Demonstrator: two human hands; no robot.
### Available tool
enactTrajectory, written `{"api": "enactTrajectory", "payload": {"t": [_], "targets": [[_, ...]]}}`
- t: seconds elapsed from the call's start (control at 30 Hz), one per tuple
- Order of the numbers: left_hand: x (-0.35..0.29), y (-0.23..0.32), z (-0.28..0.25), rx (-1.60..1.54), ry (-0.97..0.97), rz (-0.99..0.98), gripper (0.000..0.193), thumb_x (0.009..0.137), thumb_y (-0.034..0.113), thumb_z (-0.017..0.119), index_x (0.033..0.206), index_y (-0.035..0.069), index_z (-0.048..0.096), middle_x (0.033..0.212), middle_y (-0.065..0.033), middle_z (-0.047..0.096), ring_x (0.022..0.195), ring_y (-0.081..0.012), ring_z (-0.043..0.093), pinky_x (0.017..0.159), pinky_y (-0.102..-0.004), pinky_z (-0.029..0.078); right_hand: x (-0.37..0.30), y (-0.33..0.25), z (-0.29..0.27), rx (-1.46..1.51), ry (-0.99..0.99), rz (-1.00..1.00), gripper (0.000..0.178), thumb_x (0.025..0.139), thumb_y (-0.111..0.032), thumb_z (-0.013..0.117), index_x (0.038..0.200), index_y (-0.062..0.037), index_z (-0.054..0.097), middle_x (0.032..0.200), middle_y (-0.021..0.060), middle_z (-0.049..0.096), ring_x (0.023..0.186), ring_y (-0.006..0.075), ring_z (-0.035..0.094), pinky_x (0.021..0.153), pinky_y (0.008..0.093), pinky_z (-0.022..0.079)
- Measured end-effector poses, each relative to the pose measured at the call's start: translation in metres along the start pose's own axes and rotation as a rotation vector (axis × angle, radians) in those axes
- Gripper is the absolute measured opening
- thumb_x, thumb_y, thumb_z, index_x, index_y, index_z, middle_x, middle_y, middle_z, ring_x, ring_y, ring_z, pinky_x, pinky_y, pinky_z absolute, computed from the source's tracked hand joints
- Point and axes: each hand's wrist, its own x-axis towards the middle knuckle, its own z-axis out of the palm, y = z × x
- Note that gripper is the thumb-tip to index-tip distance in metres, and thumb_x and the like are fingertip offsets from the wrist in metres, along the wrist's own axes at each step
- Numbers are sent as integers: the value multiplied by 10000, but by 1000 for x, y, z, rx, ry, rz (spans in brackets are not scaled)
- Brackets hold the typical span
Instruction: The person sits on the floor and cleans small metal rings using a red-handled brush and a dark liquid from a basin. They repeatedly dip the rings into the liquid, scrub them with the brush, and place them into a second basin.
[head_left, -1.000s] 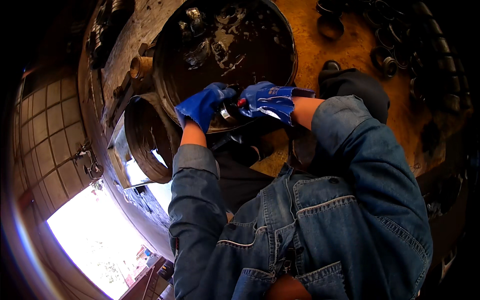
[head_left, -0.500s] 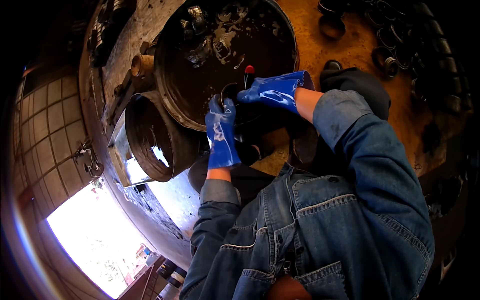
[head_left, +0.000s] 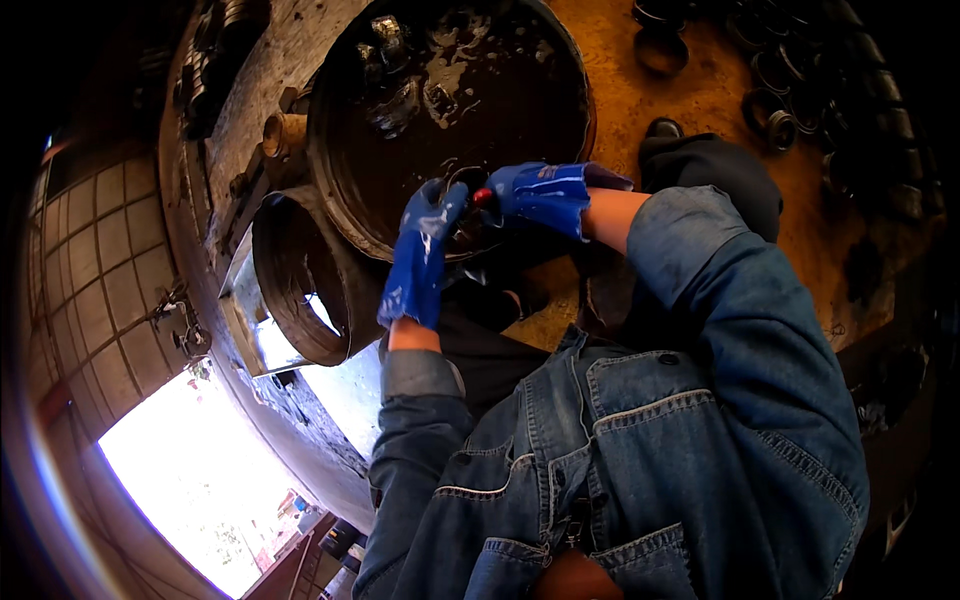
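My left hand [head_left: 426, 218], in a blue rubber glove, grips a dark metal ring [head_left: 467, 175] by its left side, over the near part of a wide round tub [head_left: 352, 232]. Dark liquid fills the tub, and several wet, shiny pieces [head_left: 398, 108] sit at its far left. From the right, my right hand [head_left: 535, 194], gloved the same, closes around a tool with a red end [head_left: 484, 197]. That red end points up beside the ring. The tool's other end is hidden, so its kind is unclear.
Left of the tub stands an open metal cylinder [head_left: 262, 245], with a small rusty pipe end [head_left: 283, 133] behind it. Several dark rings [head_left: 660, 50] lie on the brown floor at the far right. A bright doorway [head_left: 190, 480] is at lower left.
The tool's red end has come down and nearer to me, now beside the ring. My left wrist has swung left, and my right hand has turned over the tool.
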Motion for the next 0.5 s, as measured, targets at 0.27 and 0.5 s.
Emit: {"api": "enactTrajectory", "payload": {"t": [0.27, 0.5], "targets": [[-57, 23, 24, -192, 138, -130, 551, 863, 326, 740, 1257, -54, 672, 1064, -183, 744, 959, -250, 707, 872, -344, 540, -26, -15, -21, 95, -25, 33, 490, 933, -537, 648, 1159, -116, 754, 1011, 137, 758, 892, 274, 716, 810, 395, 546], [-37, 53, -21, -121, -10, -176, 376, 830, 219, 729, 1078, -64, 720, 855, -71, 697, 767, -148, 636, 707, -268, 490, -4, -31, -47, -452, 191, -213, 251, 963, -356, 660, 1135, -197, 753, 1043, 77, 769, 963, 294, 741, 827, 423, 596]]}}
